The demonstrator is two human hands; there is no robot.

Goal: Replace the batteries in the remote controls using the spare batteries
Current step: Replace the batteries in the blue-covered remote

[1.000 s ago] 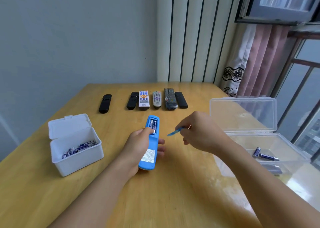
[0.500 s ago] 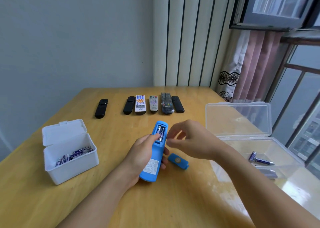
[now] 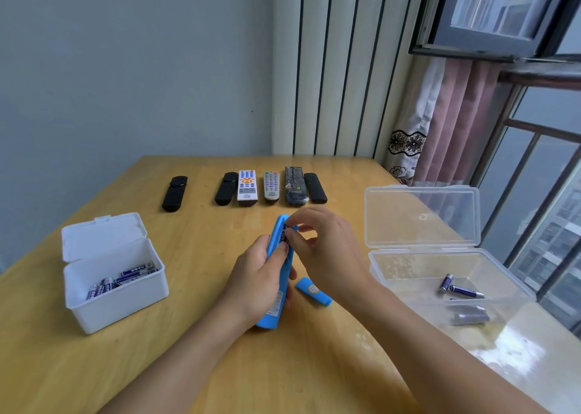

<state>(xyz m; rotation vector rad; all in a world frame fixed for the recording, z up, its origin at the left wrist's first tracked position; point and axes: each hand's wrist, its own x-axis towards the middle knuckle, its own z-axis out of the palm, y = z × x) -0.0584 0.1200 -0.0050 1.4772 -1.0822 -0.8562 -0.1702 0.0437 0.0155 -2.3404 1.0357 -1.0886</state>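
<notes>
My left hand [image 3: 256,284] grips a blue remote [image 3: 276,297] back side up, tilted on its edge at the table's middle. Its battery bay is open and batteries [image 3: 286,236] show inside. My right hand [image 3: 323,250] has its fingertips curled onto those batteries at the bay. The blue battery cover [image 3: 313,291] lies on the table just right of the remote. A white box [image 3: 116,300] at the left holds several blue batteries [image 3: 121,280]. A clear box [image 3: 452,275] at the right holds a few batteries [image 3: 459,289].
Several remotes lie in a row at the far side: a black one [image 3: 174,193] apart at the left, then black [image 3: 225,188], white [image 3: 247,184], grey [image 3: 271,185], dark [image 3: 295,186] and black [image 3: 315,188]. Both boxes' lids stand open. Curtain and window at the right.
My right hand set the blue cover down on the table beside the remote, then moved to the battery bay. The left hand tilted the remote onto its edge.
</notes>
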